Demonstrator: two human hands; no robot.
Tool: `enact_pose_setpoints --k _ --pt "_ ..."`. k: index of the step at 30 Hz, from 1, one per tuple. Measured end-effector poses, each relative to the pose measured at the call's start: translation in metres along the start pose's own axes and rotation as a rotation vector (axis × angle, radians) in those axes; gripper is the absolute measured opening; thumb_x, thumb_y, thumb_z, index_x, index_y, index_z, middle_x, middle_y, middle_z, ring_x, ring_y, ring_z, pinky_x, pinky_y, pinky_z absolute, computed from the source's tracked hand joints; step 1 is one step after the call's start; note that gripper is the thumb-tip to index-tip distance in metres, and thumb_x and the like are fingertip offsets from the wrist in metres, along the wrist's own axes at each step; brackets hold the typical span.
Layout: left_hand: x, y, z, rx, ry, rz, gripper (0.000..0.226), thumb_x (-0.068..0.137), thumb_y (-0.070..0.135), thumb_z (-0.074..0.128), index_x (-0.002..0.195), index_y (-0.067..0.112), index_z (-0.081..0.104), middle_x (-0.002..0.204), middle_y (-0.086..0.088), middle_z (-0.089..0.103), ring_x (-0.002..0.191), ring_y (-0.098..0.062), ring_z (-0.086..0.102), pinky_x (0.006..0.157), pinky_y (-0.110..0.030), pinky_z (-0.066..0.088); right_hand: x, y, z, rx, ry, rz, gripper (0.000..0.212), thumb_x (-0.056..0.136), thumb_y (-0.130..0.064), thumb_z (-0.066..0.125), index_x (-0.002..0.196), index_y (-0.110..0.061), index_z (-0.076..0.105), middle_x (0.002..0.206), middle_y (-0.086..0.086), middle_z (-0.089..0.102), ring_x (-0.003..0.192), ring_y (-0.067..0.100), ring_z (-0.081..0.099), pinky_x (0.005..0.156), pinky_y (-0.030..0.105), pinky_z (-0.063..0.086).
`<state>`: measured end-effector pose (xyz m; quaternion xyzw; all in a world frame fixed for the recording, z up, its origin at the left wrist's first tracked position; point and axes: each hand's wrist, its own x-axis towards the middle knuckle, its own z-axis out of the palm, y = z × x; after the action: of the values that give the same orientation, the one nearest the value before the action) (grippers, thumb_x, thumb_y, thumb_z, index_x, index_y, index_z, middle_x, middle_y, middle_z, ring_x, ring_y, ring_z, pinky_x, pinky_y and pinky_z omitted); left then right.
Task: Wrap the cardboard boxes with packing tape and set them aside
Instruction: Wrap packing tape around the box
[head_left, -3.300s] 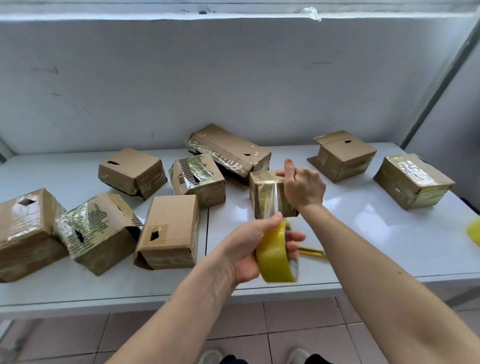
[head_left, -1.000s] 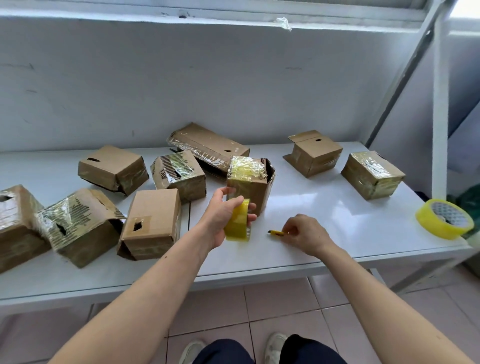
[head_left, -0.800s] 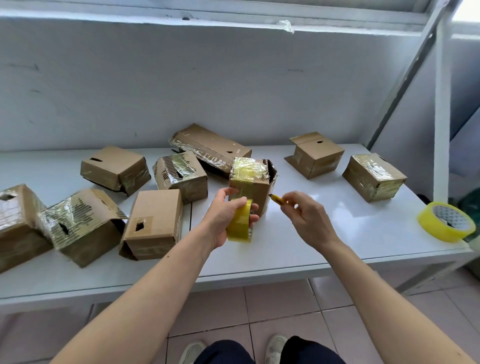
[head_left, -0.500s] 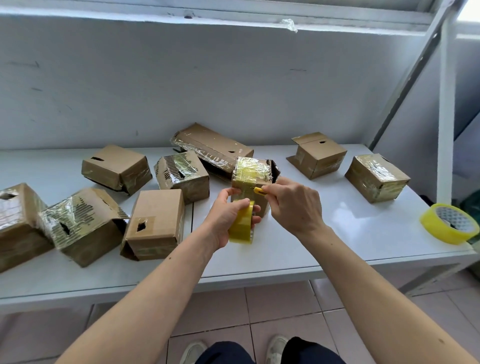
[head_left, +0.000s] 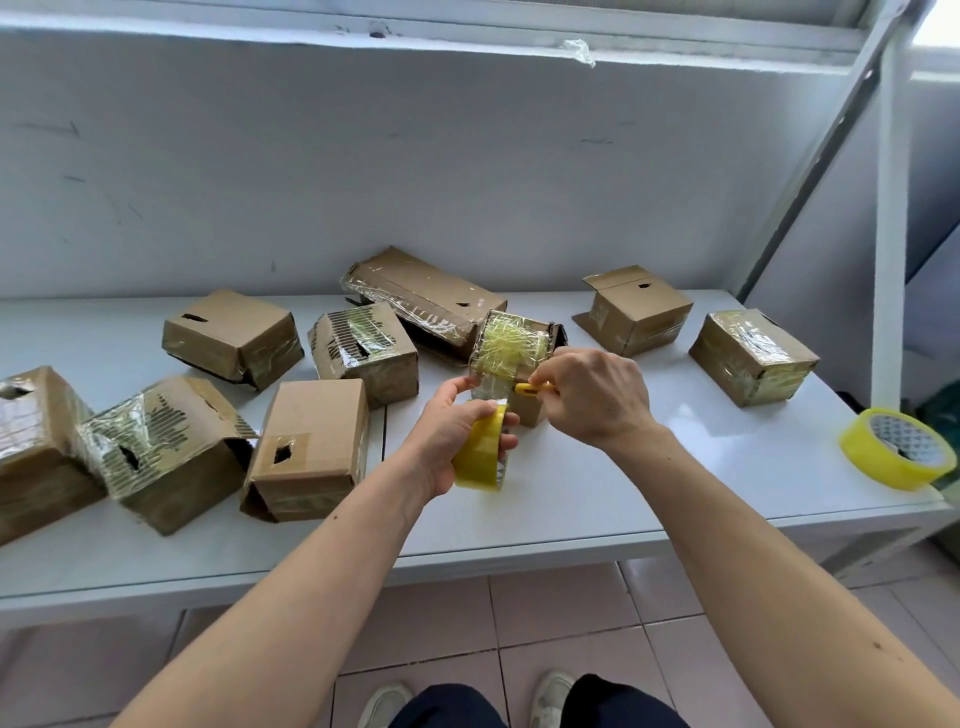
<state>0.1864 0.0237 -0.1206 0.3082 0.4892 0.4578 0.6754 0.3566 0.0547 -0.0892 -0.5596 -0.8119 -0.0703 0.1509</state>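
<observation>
A small cardboard box (head_left: 514, 345) with crinkled tape over its top stands mid-table. A strip of clear tape runs from its front face down to a yellow tape roll (head_left: 480, 451), which my left hand (head_left: 452, 436) grips just in front of the box. My right hand (head_left: 595, 397) holds a small yellow cutter (head_left: 531, 388) against that strip, right at the box's front face. Most of the cutter is hidden inside my fist.
Several other cardboard boxes lie on the white table (head_left: 597, 483): taped ones at left (head_left: 156, 447), behind (head_left: 423, 299) and far right (head_left: 753, 356), a plain one (head_left: 311, 447) beside my left arm. A second yellow tape roll (head_left: 896, 454) sits at the right edge.
My right hand picked the yellow cutter off the table and brought it up to the tape strip at the box. My left hand kept holding the roll in front of the box.
</observation>
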Motion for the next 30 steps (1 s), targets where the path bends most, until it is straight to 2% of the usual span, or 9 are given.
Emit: enact_pose_setpoints --k 4,6,10,12,14,19,24,28,30 --pt "-0.002 0.001 0.000 0.004 -0.006 -0.002 0.037 0.098 0.003 0.056 0.128 0.022 0.043 0.091 -0.021 0.072 0.059 -0.026 0.067 0.064 -0.035 0.055 -0.003 0.013 -0.014 0.081 -0.037 0.104 0.019 0.081 -0.038 0.057 0.086 -0.021 0.066 0.080 0.001 0.066 0.080 0.029 0.062 0.066 0.031 0.039" --pt "-0.003 0.002 0.000 0.008 -0.016 -0.001 0.036 0.098 0.003 0.056 0.126 0.023 0.045 0.090 -0.021 0.072 0.060 -0.026 0.067 0.066 -0.036 0.054 0.003 0.006 -0.015 0.183 0.009 0.169 0.024 0.084 -0.045 0.060 0.084 -0.021 0.061 0.083 0.002 0.064 0.080 0.027 0.057 0.067 0.031 0.037" --pt "-0.004 0.003 0.002 0.004 -0.027 -0.012 0.036 0.095 0.003 0.059 0.124 0.021 0.047 0.091 -0.022 0.073 0.062 -0.027 0.067 0.068 -0.037 0.055 0.020 -0.018 0.004 0.213 0.015 0.078 0.044 0.087 -0.058 0.064 0.121 -0.031 0.069 0.117 -0.002 0.059 0.099 0.022 0.061 0.072 0.029 0.042" --pt "-0.004 0.005 0.001 0.013 -0.024 -0.014 0.037 0.095 0.003 0.060 0.126 0.017 0.047 0.090 -0.021 0.073 0.061 -0.026 0.067 0.065 -0.036 0.055 0.028 -0.021 0.014 0.167 0.007 0.067 0.049 0.086 -0.060 0.064 0.127 -0.034 0.065 0.138 -0.006 0.055 0.111 0.023 0.061 0.077 0.031 0.045" --pt "-0.005 0.008 0.000 0.024 -0.019 -0.021 0.033 0.097 0.004 0.059 0.127 0.011 0.047 0.086 -0.019 0.073 0.057 -0.024 0.067 0.063 -0.035 0.055 0.032 -0.019 0.020 0.139 0.026 0.072 0.050 0.085 -0.061 0.065 0.128 -0.036 0.065 0.144 -0.010 0.053 0.116 0.024 0.061 0.079 0.031 0.048" --pt "-0.006 0.014 -0.004 0.022 -0.011 -0.053 0.030 0.097 0.004 0.058 0.126 0.004 0.051 0.077 -0.015 0.074 0.052 -0.020 0.066 0.055 -0.028 0.057 0.037 -0.012 0.027 0.167 0.047 0.066 0.059 0.079 -0.068 0.063 0.122 -0.029 0.067 0.127 -0.003 0.067 0.110 0.025 0.064 0.077 0.032 0.050" --pt "-0.009 0.022 -0.005 0.019 -0.042 -0.079 0.020 0.097 0.003 0.055 0.116 0.004 0.056 0.072 -0.014 0.072 0.048 -0.017 0.063 0.052 -0.024 0.054 0.041 -0.008 0.027 0.225 0.006 0.056 0.069 0.074 -0.071 0.065 0.128 -0.028 0.065 0.128 -0.001 0.067 0.112 0.027 0.064 0.083 0.037 0.053" --pt "-0.011 0.025 -0.014 0.070 -0.060 -0.171 0.019 0.092 0.008 0.059 0.109 0.004 0.064 0.074 -0.012 0.072 0.048 -0.014 0.059 0.049 -0.020 0.050 0.048 0.005 0.025 0.239 -0.004 0.113 0.064 0.078 -0.063 0.070 0.134 -0.036 0.059 0.124 0.004 0.068 0.114 0.030 0.061 0.083 0.035 0.047" --pt "-0.011 0.022 -0.020 0.068 -0.021 -0.168 0.014 0.091 0.008 0.061 0.103 0.003 0.065 0.073 -0.012 0.073 0.048 -0.015 0.060 0.050 -0.021 0.052 0.050 0.005 0.026 0.223 -0.012 0.084 0.059 0.079 -0.060 0.072 0.131 -0.036 0.062 0.128 -0.002 0.066 0.115 0.028 0.061 0.083 0.034 0.047"
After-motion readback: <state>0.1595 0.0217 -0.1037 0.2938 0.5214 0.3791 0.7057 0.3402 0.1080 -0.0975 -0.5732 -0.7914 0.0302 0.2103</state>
